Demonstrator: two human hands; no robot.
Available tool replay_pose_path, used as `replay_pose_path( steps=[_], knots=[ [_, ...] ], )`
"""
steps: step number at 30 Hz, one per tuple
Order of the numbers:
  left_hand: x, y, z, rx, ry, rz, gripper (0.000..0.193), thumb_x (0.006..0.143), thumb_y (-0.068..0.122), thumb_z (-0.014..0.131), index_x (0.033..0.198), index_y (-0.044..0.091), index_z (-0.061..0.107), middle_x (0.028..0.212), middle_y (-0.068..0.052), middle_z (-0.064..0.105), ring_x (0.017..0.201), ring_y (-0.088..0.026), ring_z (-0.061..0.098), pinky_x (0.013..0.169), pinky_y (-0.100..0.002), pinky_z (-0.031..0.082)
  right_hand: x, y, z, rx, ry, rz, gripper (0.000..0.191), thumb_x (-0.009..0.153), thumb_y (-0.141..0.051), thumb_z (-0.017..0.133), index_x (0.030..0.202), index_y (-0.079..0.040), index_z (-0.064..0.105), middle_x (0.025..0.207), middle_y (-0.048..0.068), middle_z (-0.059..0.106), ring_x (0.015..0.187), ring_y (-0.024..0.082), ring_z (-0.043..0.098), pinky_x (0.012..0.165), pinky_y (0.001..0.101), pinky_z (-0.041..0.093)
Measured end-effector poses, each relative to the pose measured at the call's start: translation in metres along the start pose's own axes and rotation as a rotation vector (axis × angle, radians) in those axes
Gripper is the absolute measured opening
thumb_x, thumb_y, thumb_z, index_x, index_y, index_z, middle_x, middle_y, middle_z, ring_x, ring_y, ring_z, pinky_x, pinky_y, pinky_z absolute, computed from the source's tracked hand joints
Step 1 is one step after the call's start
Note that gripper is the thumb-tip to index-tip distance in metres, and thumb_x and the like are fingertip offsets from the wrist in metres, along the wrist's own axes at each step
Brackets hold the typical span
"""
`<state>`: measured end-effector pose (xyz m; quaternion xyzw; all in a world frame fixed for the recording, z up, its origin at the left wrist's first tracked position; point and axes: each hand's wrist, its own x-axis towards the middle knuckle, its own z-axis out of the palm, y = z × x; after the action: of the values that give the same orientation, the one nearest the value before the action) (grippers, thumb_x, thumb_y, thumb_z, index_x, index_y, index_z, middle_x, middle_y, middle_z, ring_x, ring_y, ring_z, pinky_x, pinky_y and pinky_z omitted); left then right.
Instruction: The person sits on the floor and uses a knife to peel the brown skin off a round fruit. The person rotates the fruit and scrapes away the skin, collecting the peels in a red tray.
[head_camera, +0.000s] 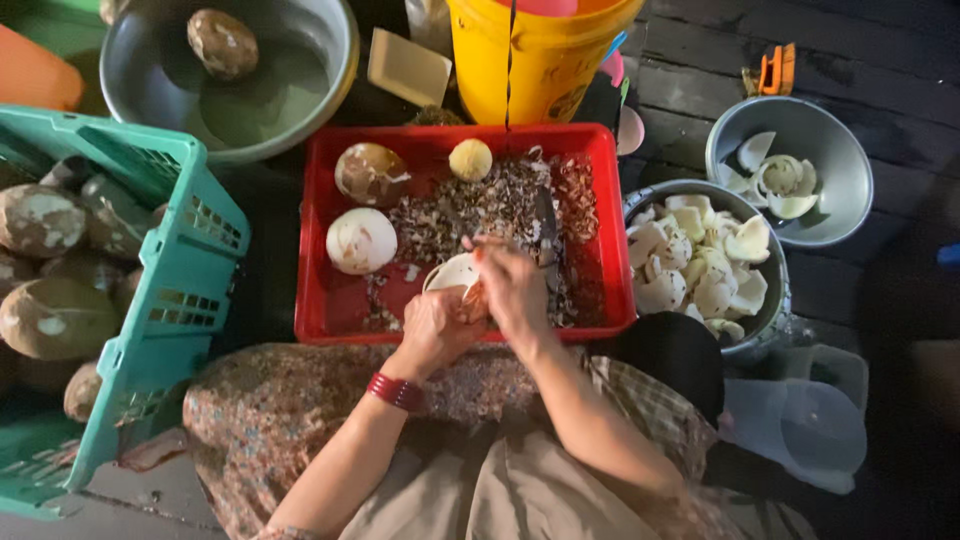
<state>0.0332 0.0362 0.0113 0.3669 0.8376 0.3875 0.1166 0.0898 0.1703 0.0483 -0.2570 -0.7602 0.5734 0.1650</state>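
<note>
My left hand (436, 326) grips a white piece of coconut flesh (452, 271) over the red tray (318, 300). A red bangle sits on that wrist. My right hand (512, 285) is closed over the same piece, holding a small peeler with an orange handle (474, 293) against it. A heap of brown peel shavings (490, 205) fills the tray's middle. Two peeled coconuts (361, 240) (369, 173) and a small pale ball (470, 159) lie at the tray's left and back. A knife (546, 232) rests on the shavings.
A metal bowl (772, 315) of white coconut pieces stands right of the tray, another bowl (840, 160) behind it. A green crate (190, 270) with unpeeled coconuts is at the left. A yellow bucket (520, 60) and a water basin (300, 100) stand behind.
</note>
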Motion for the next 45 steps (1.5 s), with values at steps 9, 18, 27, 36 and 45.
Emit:
replay_pose_path(
  steps=[9,18,27,36,45],
  knots=[
    [-0.001,0.003,0.0,0.037,0.061,-0.022,0.029,0.067,0.032,0.086,0.079,0.011,0.071,0.074,-0.014,0.072,0.073,-0.035,0.069,0.065,-0.046,0.054,0.025,0.054,-0.007,0.339,-0.043,0.17,0.035,0.098,-0.029,0.064,0.118,-0.004,0.077,0.118,0.006,0.077,0.11,0.016,0.07,0.097,0.0281,0.05],
    [-0.005,-0.005,-0.011,-0.742,-0.059,-0.05,0.041,0.071,0.027,0.093,0.099,0.005,0.073,0.089,-0.001,0.074,0.079,-0.005,0.063,0.072,-0.028,0.057,0.021,0.088,-0.021,-0.459,0.093,-0.098,0.02,0.096,-0.014,0.064,0.108,-0.012,0.081,0.1,0.012,0.073,0.098,0.027,0.069,0.086,0.0385,0.054],
    [-0.003,-0.016,-0.018,-0.246,0.172,0.225,0.044,0.061,0.029,0.099,0.09,0.006,0.075,0.088,-0.009,0.073,0.083,-0.027,0.068,0.079,-0.041,0.054,0.083,0.117,-0.068,-0.466,0.174,0.063,0.075,0.084,-0.032,0.079,0.153,-0.018,0.054,0.139,0.021,0.063,0.125,0.039,0.06,0.104,0.0478,0.048],
    [-0.008,-0.002,-0.024,-0.225,0.14,0.085,0.048,0.061,0.029,0.097,0.096,0.005,0.075,0.085,-0.011,0.071,0.078,-0.027,0.066,0.073,-0.041,0.053,0.076,0.093,-0.063,-0.604,0.141,0.346,0.091,0.071,-0.026,0.085,0.152,-0.016,0.044,0.146,0.028,0.036,0.131,0.045,0.039,0.102,0.0538,0.041],
    [-0.011,0.002,-0.025,-0.364,0.096,0.023,0.04,0.067,0.025,0.094,0.093,0.003,0.074,0.084,-0.008,0.072,0.072,-0.018,0.067,0.067,-0.033,0.055,0.076,0.106,-0.052,-0.69,0.122,0.139,0.067,0.082,-0.014,0.063,0.147,-0.008,0.05,0.126,0.025,0.051,0.115,0.043,0.053,0.099,0.053,0.047]
  ],
)
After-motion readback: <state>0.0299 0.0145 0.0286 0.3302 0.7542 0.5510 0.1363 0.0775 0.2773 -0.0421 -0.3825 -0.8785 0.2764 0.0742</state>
